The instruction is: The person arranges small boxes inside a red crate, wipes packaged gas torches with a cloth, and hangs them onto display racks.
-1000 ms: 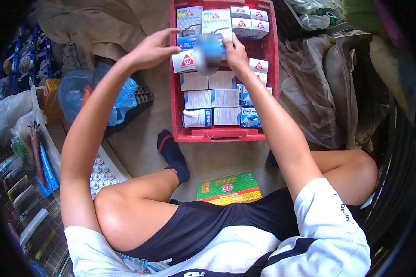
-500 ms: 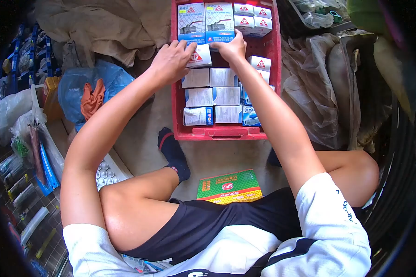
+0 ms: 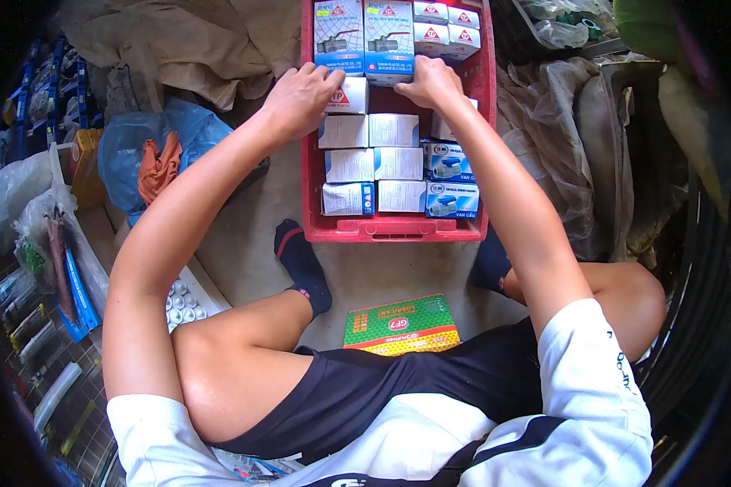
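Floor crate, top centre: right hand shifted rightward along blue box, white box touched by left hand; grips unclear.

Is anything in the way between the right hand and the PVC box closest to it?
Nothing visible is: the right hand appears to touch that PVC box at its lower right corner. The white TP box lies off to the side, by the left hand.

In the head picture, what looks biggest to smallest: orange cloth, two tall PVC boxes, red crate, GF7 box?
Red crate
GF7 box
Left PVC box and right PVC box, too alike to rank
Orange cloth
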Action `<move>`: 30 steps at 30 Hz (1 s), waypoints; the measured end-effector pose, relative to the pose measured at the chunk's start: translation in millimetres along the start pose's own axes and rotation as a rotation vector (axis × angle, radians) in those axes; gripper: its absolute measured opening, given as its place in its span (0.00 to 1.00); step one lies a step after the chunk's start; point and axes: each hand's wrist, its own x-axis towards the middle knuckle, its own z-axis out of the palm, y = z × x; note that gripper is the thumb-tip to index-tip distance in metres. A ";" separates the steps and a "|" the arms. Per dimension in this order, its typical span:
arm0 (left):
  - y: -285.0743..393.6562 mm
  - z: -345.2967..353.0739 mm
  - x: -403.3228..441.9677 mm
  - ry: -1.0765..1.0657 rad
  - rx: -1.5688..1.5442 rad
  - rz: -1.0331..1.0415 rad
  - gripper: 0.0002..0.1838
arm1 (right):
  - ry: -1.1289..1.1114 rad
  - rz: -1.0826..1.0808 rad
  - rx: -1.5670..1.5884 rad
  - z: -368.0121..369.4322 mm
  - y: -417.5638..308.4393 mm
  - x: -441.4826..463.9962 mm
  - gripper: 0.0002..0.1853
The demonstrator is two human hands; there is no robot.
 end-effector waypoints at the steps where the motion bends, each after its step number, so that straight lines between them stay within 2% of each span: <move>1: 1.0 0.0 0.7 -0.010 -0.006 -0.002 0.28 | -0.016 -0.017 -0.042 -4.4 5.9 -2.9 0.24; 3: 3.8 1.0 1.6 -0.032 -0.023 -0.007 0.27 | -0.056 -0.025 -0.107 -14.8 21.1 -9.2 0.25; 6: -0.3 4.7 6.4 -0.099 -0.036 -0.040 0.29 | 0.024 -0.061 -0.114 -9.2 57.1 -19.3 0.25; 9: -4.3 -1.3 9.3 -0.158 -0.010 -0.040 0.30 | -0.075 -0.149 -0.069 -1.8 70.8 -35.9 0.26; 10: -4.4 -3.8 9.1 -0.121 -0.036 -0.039 0.30 | -0.087 -0.162 -0.068 8.2 73.1 -37.6 0.26; 14: 8.4 -20.4 2.1 0.000 -0.066 -0.015 0.29 | 0.206 -0.263 -0.022 19.8 61.7 -51.6 0.29; 19: 29.0 -23.7 31.0 -0.042 0.059 0.055 0.31 | 0.086 -0.189 -0.157 14.6 54.5 -56.5 0.28; 20: 33.0 -19.2 38.4 -0.099 0.088 0.035 0.30 | 0.081 -0.185 -0.114 16.4 56.5 -57.9 0.29; 22: 38.0 -8.2 48.0 -0.083 0.111 0.005 0.28 | 0.066 -0.169 -0.028 22.2 62.5 -63.1 0.30; 26: 38.2 0.4 44.9 -0.077 0.108 -0.001 0.30 | 0.187 -0.162 -0.033 31.7 59.5 -70.1 0.30; 28: 31.3 4.3 35.3 -0.090 0.132 0.011 0.31 | 0.177 -0.085 -0.011 31.3 52.6 -71.7 0.31; 30: 20.7 3.0 29.5 -0.155 0.151 -0.036 0.32 | 0.223 -0.065 0.022 33.8 54.9 -69.2 0.31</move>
